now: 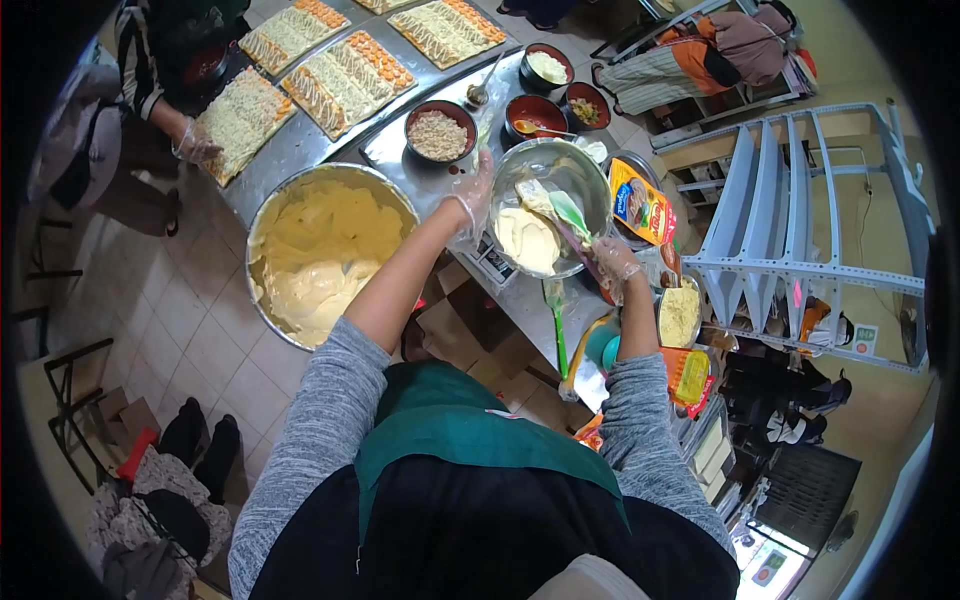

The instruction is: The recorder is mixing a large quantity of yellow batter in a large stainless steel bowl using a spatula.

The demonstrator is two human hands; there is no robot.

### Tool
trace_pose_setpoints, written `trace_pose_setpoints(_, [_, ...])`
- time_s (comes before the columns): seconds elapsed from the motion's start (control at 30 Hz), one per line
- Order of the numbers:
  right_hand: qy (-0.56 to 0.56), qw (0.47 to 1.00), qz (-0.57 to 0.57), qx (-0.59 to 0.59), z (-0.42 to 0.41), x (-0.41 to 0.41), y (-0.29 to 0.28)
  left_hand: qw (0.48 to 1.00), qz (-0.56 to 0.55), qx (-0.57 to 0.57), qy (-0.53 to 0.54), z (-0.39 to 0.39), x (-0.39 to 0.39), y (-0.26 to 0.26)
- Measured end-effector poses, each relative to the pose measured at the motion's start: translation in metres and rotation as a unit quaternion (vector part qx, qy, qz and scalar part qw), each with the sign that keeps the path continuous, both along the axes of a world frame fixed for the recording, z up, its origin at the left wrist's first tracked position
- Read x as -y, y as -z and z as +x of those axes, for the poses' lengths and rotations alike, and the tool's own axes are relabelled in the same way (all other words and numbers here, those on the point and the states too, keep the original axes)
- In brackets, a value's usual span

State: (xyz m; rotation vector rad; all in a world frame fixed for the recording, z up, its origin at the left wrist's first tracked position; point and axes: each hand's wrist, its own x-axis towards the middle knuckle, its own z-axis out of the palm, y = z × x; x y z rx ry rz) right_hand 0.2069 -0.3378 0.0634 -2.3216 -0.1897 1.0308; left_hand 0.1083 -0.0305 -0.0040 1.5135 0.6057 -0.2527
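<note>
My left hand [474, 196], in a clear plastic glove, is at the left rim of a steel mixing bowl [601, 187]; whether its fingers grip the rim is unclear. Pale cream [528, 238] lies in this bowl. My right hand [616, 264], also gloved, closes around spatula handles at the bowl's right side. Two blades, a cream-coated spatula [534, 196] and a green-and-white spatula [570, 213], rest over the cream. Below my left forearm a large steel bowl [259, 300] holds yellowish cream [322, 232]. A green-handled spatula [559, 330] lies on the steel table [517, 315].
Topped rectangular flatbreads [349, 82] lie on trays at the upper left, where a co-worker's gloved hand [198, 144] touches one. Behind the mixing bowl stand a bowl of shredded filling [439, 136] and several dark bowls. Packets [637, 202] and a bowl of yellow crumbs [679, 313] sit to the right.
</note>
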Motion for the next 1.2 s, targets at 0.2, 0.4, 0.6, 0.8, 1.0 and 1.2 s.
trace_pose_setpoints(0.2, [-0.028,0.997,-0.060,-0.029,-0.008,-0.030,-0.007,0.992,-0.098,-0.070,-0.028,-0.002,-0.010,0.012])
trace_pose_setpoints(0.4, [-0.041,0.999,-0.029,-0.005,0.008,-0.023,0.020,0.949,-0.296,-0.039,-0.097,0.005,-0.012,0.067])
trace_pose_setpoints(0.6, [-0.003,1.000,-0.026,-0.003,-0.009,-0.026,0.006,0.990,-0.128,-0.009,-0.057,0.031,-0.018,0.044])
trace_pose_setpoints(0.8, [0.003,0.999,-0.051,0.012,-0.005,-0.014,0.013,0.963,-0.260,0.003,-0.069,0.076,-0.006,0.049])
trace_pose_setpoints(1.0, [-0.061,0.995,-0.032,0.074,0.001,-0.010,0.022,0.981,-0.194,-0.007,0.032,0.128,-0.003,0.051])
trace_pose_setpoints(1.2, [-0.080,0.994,-0.038,0.061,0.010,-0.006,0.028,0.985,-0.128,-0.006,0.119,0.147,-0.014,0.046])
